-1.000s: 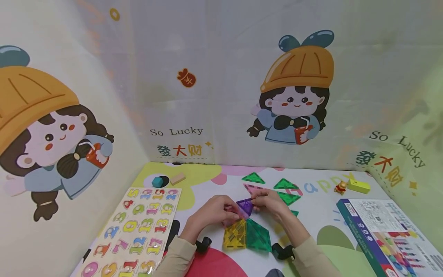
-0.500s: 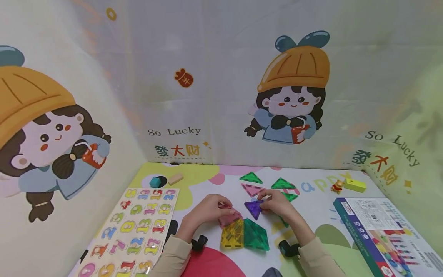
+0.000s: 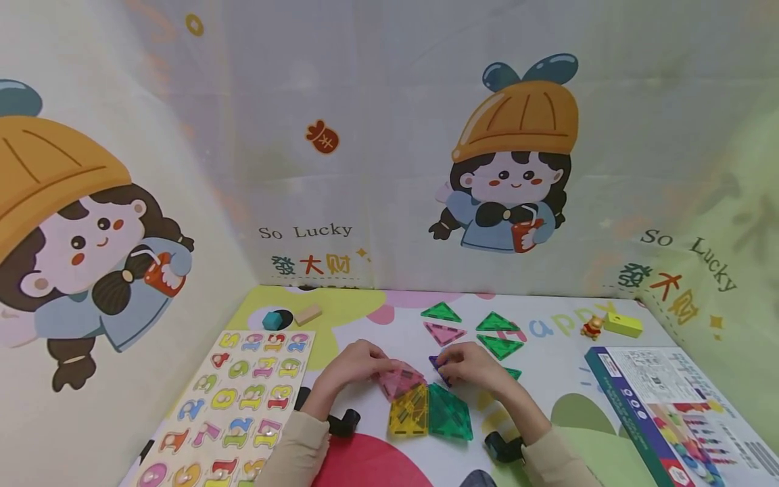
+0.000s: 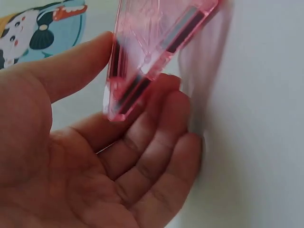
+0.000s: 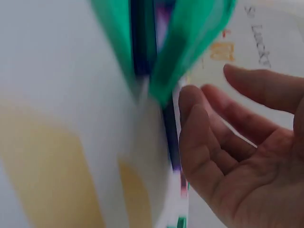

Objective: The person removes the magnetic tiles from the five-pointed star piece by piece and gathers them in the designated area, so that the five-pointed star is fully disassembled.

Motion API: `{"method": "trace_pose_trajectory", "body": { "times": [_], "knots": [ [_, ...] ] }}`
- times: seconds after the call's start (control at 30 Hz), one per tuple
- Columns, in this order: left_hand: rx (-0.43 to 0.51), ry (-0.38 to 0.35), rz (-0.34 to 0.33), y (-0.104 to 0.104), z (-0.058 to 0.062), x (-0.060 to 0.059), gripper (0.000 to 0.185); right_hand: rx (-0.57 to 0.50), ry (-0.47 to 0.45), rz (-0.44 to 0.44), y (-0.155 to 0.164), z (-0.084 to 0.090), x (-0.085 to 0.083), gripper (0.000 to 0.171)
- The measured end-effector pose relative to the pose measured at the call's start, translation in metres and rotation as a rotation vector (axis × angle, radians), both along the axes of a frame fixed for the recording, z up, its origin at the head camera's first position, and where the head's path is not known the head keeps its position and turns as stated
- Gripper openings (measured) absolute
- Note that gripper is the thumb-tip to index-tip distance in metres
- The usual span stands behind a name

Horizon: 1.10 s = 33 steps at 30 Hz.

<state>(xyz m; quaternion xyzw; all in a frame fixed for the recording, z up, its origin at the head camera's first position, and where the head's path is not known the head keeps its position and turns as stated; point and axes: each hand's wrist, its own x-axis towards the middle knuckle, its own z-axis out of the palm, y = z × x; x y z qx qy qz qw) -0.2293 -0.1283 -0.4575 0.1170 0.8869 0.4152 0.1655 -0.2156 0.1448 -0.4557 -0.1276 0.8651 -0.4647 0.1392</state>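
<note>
My left hand (image 3: 365, 364) pinches a clear pink triangle tile (image 3: 398, 381) between thumb and fingers (image 4: 156, 137), tilted up over the mat. The pink tile (image 4: 152, 42) touches the top of a yellow square tile (image 3: 410, 411) that lies flat beside a green tile (image 3: 452, 414). My right hand (image 3: 468, 363) rests with fairly straight fingers (image 5: 194, 128) on a purple triangle tile (image 3: 435, 362), mostly hidden under it. The right wrist view is blurred and shows the green tile (image 5: 190, 38) close to the fingertips.
Loose green triangles (image 3: 441, 312) (image 3: 498, 322) (image 3: 500, 347) and a pink one (image 3: 445, 333) lie behind the hands. A number puzzle board (image 3: 243, 399) is at left, a toy box (image 3: 669, 406) at right. Small blocks (image 3: 272, 319) (image 3: 622, 325) sit near the printed wall.
The right hand has lowered the purple triangle from the air onto the mat and now covers it. The left hand has brought the pink triangle against the yellow tile's top edge.
</note>
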Motion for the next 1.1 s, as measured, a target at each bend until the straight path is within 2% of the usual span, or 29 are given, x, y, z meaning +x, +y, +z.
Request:
{"method": "trace_pose_trajectory", "body": {
  "times": [0.13, 0.33, 0.53, 0.87, 1.0, 1.1],
  "knots": [
    [0.061, -0.015, 0.016, -0.003, -0.004, -0.003, 0.027, -0.041, -0.014, 0.104, -0.011, 0.000, 0.004, 0.022],
    [0.122, -0.026, 0.032, -0.004, -0.007, -0.007, 0.024, -0.069, -0.046, 0.140, -0.019, 0.000, 0.006, 0.025],
    [0.182, -0.026, 0.040, -0.002, -0.007, -0.009, 0.019, -0.108, -0.054, 0.154, -0.021, -0.003, 0.006, 0.029],
    [0.273, -0.062, 0.085, 0.002, -0.007, -0.008, 0.022, -0.145, -0.080, 0.100, -0.026, -0.002, 0.011, 0.017],
    [0.385, -0.080, 0.149, 0.000, -0.011, -0.014, 0.026, -0.147, -0.090, 0.064, -0.026, -0.001, 0.014, 0.016],
    [0.478, -0.068, 0.275, -0.004, -0.015, -0.022, 0.027, -0.146, -0.109, 0.072, -0.029, -0.001, 0.014, 0.015]
  ]
}}
